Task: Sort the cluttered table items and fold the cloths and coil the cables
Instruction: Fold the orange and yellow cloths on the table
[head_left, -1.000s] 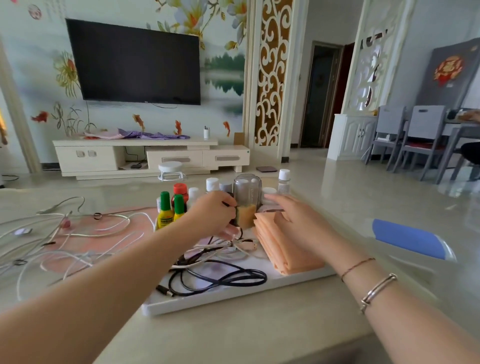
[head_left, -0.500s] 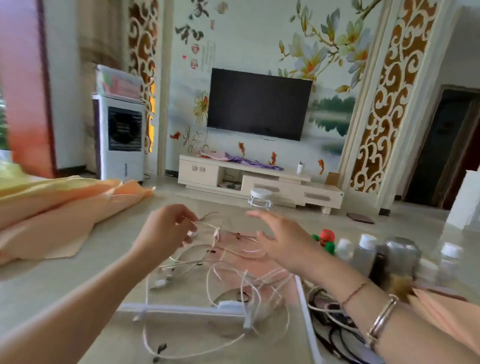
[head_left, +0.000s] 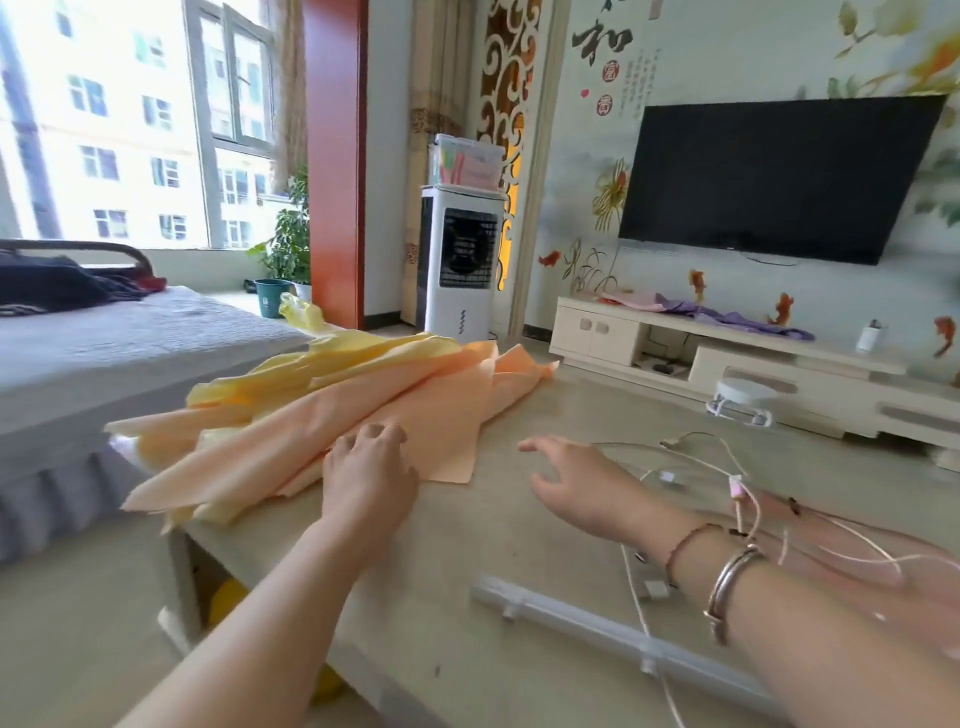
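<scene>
A heap of crumpled peach cloths (head_left: 291, 441) lies across the table's left end, with yellow cloths (head_left: 322, 364) bunched behind it. My left hand (head_left: 366, 475) rests on the near edge of the peach cloth, fingers bent on the fabric; whether it grips is unclear. My right hand (head_left: 582, 486) hovers above the bare table to the right of the cloths, fingers spread and holding nothing. Tangled white cables (head_left: 727, 488) sprawl behind and under my right wrist.
A long grey plastic strip (head_left: 613, 636) lies on the beige table (head_left: 467, 561) near the front edge. A grey-covered sofa (head_left: 104, 353) stands to the left of the table. A small white round stand (head_left: 743, 395) sits at the far table edge.
My view has swung left from the tray and bottles to the cloth heap. My left hand left the cables and landed on the peach cloth; my right hand followed leftward.
</scene>
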